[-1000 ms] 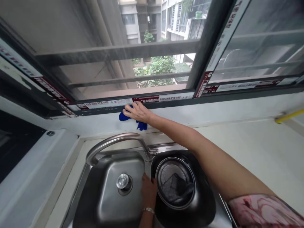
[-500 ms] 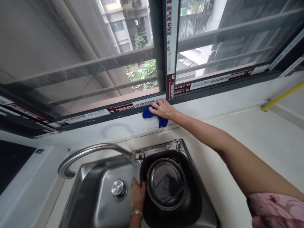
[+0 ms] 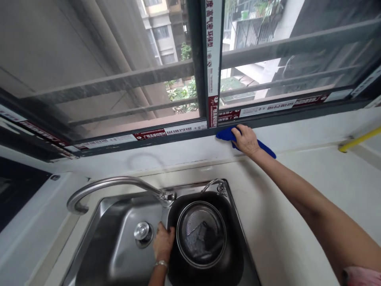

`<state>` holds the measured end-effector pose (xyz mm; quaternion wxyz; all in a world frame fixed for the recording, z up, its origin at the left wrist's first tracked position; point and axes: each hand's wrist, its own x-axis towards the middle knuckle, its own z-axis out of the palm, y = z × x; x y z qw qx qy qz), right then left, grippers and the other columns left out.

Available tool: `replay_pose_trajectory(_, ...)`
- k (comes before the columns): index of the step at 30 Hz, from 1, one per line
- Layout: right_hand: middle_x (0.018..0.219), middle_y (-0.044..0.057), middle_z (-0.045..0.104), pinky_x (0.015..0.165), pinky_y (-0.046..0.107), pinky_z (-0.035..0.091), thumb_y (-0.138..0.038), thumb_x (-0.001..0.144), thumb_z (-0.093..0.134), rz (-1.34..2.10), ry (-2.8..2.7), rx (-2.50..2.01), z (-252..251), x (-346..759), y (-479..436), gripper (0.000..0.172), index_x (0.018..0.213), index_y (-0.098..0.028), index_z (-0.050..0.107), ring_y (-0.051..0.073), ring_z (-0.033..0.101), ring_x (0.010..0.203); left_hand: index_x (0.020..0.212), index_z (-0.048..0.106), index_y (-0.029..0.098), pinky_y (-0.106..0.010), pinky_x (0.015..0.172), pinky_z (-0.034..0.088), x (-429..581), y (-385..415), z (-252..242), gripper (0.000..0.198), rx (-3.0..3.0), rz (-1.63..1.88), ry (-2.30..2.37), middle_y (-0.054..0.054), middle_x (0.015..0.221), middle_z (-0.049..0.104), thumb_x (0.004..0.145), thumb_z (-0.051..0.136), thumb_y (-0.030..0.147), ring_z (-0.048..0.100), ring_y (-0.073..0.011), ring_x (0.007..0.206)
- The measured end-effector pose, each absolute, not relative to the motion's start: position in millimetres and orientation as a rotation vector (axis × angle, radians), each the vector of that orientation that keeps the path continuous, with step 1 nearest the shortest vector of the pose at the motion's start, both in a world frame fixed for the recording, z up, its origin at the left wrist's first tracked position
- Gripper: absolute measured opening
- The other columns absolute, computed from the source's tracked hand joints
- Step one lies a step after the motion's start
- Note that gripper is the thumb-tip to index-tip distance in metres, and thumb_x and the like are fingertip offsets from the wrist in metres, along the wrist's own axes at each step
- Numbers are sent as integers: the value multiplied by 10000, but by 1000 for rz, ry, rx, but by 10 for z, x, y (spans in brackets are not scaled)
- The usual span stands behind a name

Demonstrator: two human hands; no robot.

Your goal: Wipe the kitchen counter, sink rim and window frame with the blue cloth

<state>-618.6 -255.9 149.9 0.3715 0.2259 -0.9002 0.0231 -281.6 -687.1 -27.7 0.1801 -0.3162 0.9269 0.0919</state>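
Observation:
My right hand [image 3: 246, 140] is closed on a blue cloth [image 3: 226, 134] and presses it against the white ledge just under the dark window frame [image 3: 178, 136]. Part of the cloth sticks out to the right behind my wrist. Down at the double sink [image 3: 135, 196], my left hand [image 3: 164, 241] grips the divider between the two basins, a bracelet on its wrist. In the right basin, beside that hand, sits a round metal strainer [image 3: 201, 267] with something dark and crumpled inside, too unclear to name.
A curved metal faucet [image 3: 113, 182] arches over the left basin, where a drain plug [image 3: 142, 231] shows. A smaller spout [image 3: 222, 187] stands at the sink's back right corner. To the right, a yellow pipe [image 3: 361, 139] meets the pale countertop [image 3: 268, 214].
My right hand has slid the blue cloth to the right along the ledge, past the upright window post. My left hand stays on the sink divider. The view has shifted slightly.

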Motion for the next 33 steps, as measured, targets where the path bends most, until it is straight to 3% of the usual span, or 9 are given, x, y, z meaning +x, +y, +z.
replay_pose_trajectory(9,1105,163,631,804,434,369,-198,1114,349,255,-2168,712,2022,-6208,-4667,335,1338,-165,596,283,479,913,1375,509,104,-377,827,503,-2768,-6821,-299,391,-944,300,2590,-206,1218,753,1114,439,387,773,-321,1054)
replay_pose_trajectory(14,1235,180,630,859,443,398,-147,1107,373,168,-2195,943,2167,-6096,-5556,345,1400,-171,552,293,526,1005,1443,483,121,-357,814,499,-2745,-6811,-362,425,-973,373,2604,-208,1272,735,1100,482,372,773,-312,1072)
replay_pose_trajectory(19,1346,190,597,917,452,434,-224,1094,480,11,-2252,1061,2406,-5940,-6184,349,1437,-184,533,311,552,1092,1431,477,94,-375,845,509,-2723,-6815,-404,410,-940,443,2648,-224,1277,717,1105,462,344,762,-328,1108)
replay_pose_trajectory(25,1355,182,608,917,439,418,-240,1094,487,-136,-2227,1125,2533,-5891,-5923,397,1487,-197,529,317,548,1090,1436,462,63,-385,863,518,-2702,-6860,-378,417,-851,561,2698,-239,1312,695,1102,449,312,752,-331,1124)
replay_pose_trajectory(33,1334,216,634,897,456,396,-161,1107,342,-171,-2377,860,2418,-6021,-4429,453,1466,-184,616,319,531,1041,1297,530,73,-395,811,534,-2729,-6936,-460,327,-786,589,2790,-253,1235,707,1106,422,316,762,-330,1040)
